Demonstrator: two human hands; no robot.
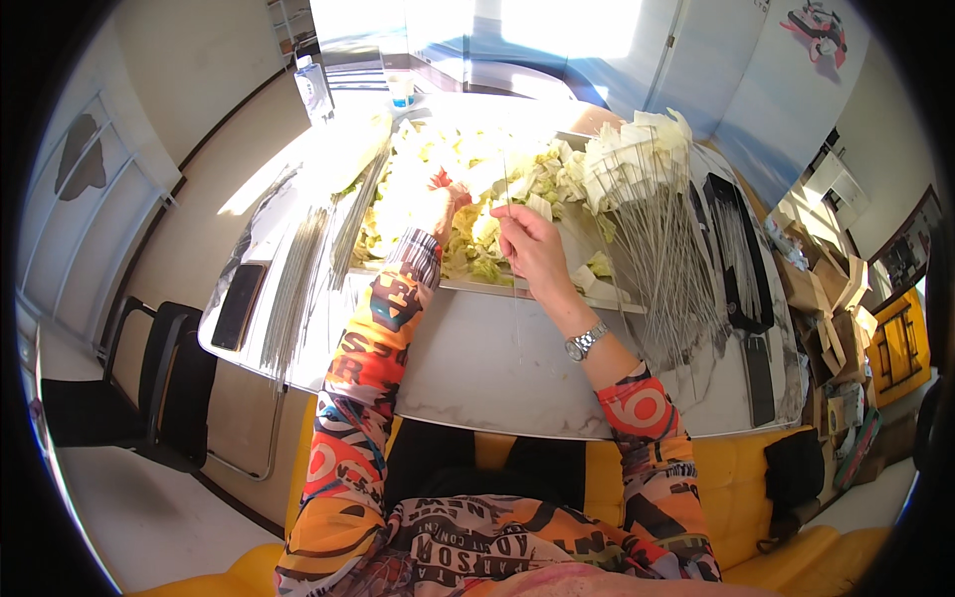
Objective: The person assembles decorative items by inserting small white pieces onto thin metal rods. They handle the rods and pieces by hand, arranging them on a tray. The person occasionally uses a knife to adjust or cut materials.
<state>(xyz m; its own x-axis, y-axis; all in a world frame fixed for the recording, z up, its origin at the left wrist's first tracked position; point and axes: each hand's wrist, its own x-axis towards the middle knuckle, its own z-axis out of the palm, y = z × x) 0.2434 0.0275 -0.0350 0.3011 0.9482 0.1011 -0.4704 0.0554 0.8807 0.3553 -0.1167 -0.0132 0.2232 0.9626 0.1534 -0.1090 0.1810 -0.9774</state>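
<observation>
My right hand [528,242] pinches a thin metal skewer [518,313], which stands about upright in the view over the near edge of a metal tray [485,286]. Cut cabbage leaves [485,246] lie in the tray. Among them at the left is my left hand [442,209], washed out by glare; its fingers and whatever they touch cannot be made out well. Skewers loaded with cabbage pieces [634,160] rest at the tray's right side, their bare shafts [664,276] pointing towards me. More bare skewers [295,298] lie in a bundle at the left.
A phone [239,307] lies at the table's left edge. On the right are a black box [739,254] of skewers and a dark flat object [759,380]. A bottle [313,89] and a cup [401,91] stand at the back. A black chair [175,380] is at the left.
</observation>
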